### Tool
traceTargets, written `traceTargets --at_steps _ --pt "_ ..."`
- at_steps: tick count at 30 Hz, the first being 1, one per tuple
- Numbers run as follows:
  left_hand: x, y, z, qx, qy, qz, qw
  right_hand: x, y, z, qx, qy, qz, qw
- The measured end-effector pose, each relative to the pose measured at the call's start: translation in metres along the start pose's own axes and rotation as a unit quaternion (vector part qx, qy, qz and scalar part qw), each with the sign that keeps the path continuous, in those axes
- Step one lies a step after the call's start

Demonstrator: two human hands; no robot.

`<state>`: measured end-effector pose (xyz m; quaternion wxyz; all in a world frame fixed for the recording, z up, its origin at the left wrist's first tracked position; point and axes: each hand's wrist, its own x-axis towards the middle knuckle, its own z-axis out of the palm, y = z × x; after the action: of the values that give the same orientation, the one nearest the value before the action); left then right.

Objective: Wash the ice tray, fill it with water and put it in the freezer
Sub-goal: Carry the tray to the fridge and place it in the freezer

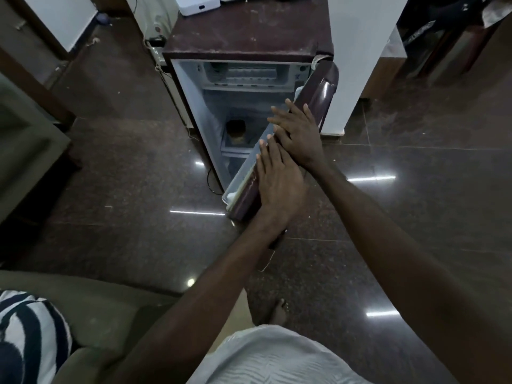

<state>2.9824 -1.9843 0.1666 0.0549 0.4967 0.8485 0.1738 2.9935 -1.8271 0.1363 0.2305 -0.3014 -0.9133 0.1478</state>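
Note:
A small maroon fridge stands open ahead of me. Its freezer compartment at the top holds a pale ice tray. The maroon door swings out to the right, partly open. My left hand lies flat on the door's outer edge, low down, fingers apart. My right hand lies flat on the same edge just above it, fingers spread. Neither hand holds anything.
A dark jar stands on a fridge shelf. A white box sits on the fridge top. A white pillar stands right of the door. An olive sofa with a striped cushion is at lower left. Cables lie left of the fridge.

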Motion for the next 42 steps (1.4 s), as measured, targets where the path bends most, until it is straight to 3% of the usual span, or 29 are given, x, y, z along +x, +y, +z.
traceTargets --at_steps 5,12,22,27,42 --pt "0.023 -0.042 0.001 0.041 0.105 -0.005 0.994 0.019 -0.017 0.027 -0.052 0.040 -0.028 0.997" --pt "0.078 -0.127 0.004 0.017 0.292 0.066 0.954 0.057 -0.041 0.062 -0.096 0.098 -0.040 0.990" --pt "0.200 -0.223 -0.009 -0.032 0.284 0.165 0.944 0.141 -0.074 0.106 -0.133 0.094 0.062 0.985" --pt "0.247 -0.238 -0.005 -0.068 0.284 0.156 0.944 0.179 -0.079 0.118 -0.158 0.103 0.114 0.975" --pt "0.325 -0.280 -0.001 -0.030 0.226 0.286 0.931 0.242 -0.078 0.140 -0.190 0.131 0.190 0.954"
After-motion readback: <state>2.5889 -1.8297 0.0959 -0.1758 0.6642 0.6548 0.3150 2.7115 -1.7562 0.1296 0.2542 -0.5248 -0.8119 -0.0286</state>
